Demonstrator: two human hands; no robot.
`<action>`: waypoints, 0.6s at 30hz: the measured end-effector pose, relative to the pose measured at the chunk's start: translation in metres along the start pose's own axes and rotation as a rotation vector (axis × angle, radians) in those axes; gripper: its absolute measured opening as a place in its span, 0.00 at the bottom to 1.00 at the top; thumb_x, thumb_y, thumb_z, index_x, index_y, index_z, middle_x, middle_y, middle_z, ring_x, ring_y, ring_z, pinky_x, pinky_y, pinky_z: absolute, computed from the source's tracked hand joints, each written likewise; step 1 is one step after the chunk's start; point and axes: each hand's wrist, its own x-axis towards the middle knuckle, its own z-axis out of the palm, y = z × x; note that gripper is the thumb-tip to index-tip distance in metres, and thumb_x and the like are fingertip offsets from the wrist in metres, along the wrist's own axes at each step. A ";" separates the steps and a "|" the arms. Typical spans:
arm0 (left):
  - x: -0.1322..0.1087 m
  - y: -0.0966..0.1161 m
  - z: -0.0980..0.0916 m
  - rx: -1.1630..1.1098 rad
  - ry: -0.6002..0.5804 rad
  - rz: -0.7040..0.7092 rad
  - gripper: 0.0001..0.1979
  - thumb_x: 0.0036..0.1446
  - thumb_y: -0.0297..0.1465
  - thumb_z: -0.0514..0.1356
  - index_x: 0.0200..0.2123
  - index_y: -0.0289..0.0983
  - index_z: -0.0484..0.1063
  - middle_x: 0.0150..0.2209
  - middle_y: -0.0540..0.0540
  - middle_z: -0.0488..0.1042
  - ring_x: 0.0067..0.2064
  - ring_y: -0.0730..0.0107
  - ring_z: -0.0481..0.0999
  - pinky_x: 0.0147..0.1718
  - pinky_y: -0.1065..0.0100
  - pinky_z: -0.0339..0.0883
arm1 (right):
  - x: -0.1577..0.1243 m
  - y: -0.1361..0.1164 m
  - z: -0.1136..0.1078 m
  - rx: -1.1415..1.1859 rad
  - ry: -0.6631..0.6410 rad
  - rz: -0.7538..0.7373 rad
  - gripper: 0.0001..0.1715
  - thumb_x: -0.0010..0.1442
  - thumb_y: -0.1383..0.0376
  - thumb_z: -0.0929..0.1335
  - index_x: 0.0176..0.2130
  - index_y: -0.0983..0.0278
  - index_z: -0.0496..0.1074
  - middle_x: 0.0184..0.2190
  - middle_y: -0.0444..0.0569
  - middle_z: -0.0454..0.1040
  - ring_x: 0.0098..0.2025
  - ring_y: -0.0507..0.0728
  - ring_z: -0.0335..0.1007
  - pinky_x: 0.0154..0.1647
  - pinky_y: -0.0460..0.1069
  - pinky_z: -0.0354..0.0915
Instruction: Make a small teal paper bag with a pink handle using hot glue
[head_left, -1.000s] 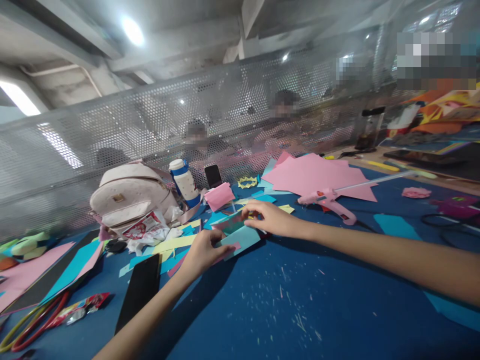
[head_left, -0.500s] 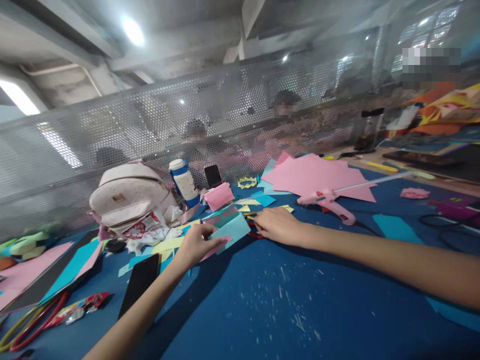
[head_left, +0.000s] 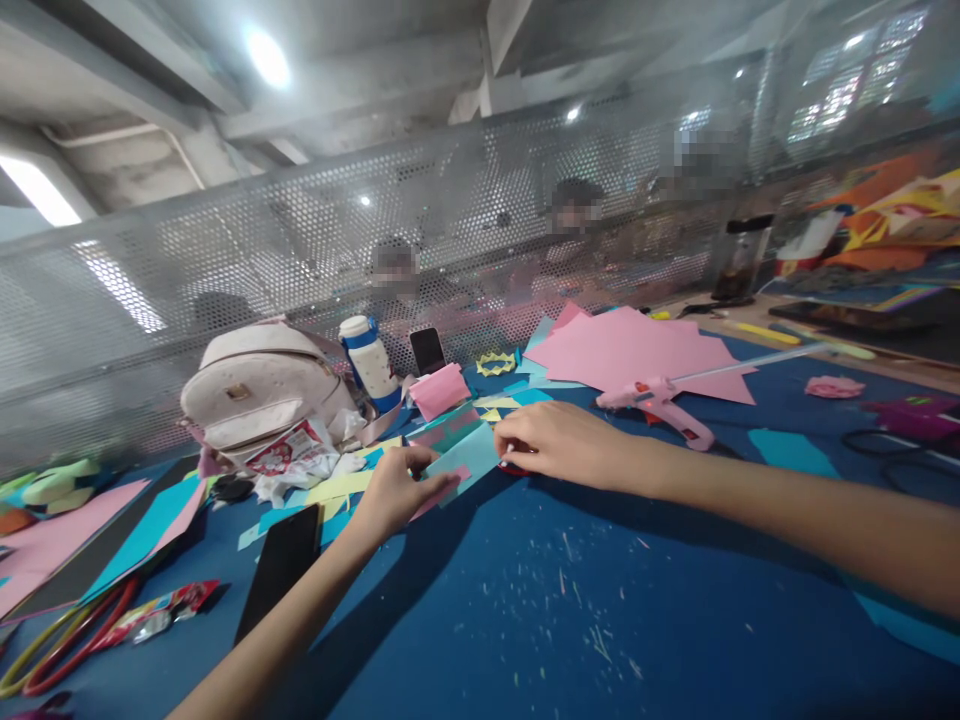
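Note:
My left hand (head_left: 397,490) pinches a folded light blue paper piece (head_left: 472,460) between thumb and fingers. A pink paper patch shows on it beside my thumb. My right hand (head_left: 555,440) is at the paper's right edge, with its fingers curled together. Whatever those fingers hold, if anything, is hidden. A red curved thing (head_left: 517,470) peeks out beneath them on the blue table (head_left: 600,580). Under and behind my left hand lie yellow and blue paper scraps (head_left: 337,488).
A pink glue gun (head_left: 660,405) rests right of my hands, before pink sheets (head_left: 622,345). Behind stand a backpack (head_left: 262,390), a bottle (head_left: 371,365) and a propped phone (head_left: 427,350). Another dark phone (head_left: 281,565) lies by my left forearm. People sit beyond the mesh screen.
My right hand has shifted slightly left and toward me, to the paper's edge, its fingers now more curled. It covers most of the red and yellow thing. My left hand keeps its hold.

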 end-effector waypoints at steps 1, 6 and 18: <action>-0.001 0.003 0.000 -0.008 0.004 -0.001 0.21 0.50 0.39 0.61 0.14 0.36 0.57 0.19 0.55 0.50 0.25 0.75 0.51 0.24 0.69 0.43 | -0.001 -0.003 0.001 0.025 0.016 -0.053 0.07 0.57 0.71 0.66 0.32 0.62 0.73 0.30 0.45 0.74 0.32 0.53 0.68 0.31 0.48 0.56; -0.005 0.016 0.002 -0.036 0.024 0.005 0.18 0.50 0.39 0.61 0.16 0.35 0.63 0.19 0.54 0.55 0.25 0.75 0.54 0.25 0.70 0.45 | -0.001 -0.008 0.012 0.063 0.091 -0.194 0.05 0.62 0.69 0.65 0.36 0.65 0.72 0.34 0.47 0.74 0.38 0.53 0.68 0.39 0.48 0.59; -0.011 0.022 0.006 -0.060 0.024 0.018 0.15 0.52 0.38 0.61 0.20 0.34 0.68 0.19 0.53 0.62 0.26 0.74 0.56 0.25 0.71 0.48 | -0.007 -0.015 0.018 -0.008 0.126 -0.281 0.04 0.61 0.69 0.66 0.32 0.66 0.68 0.30 0.45 0.71 0.34 0.52 0.64 0.36 0.47 0.57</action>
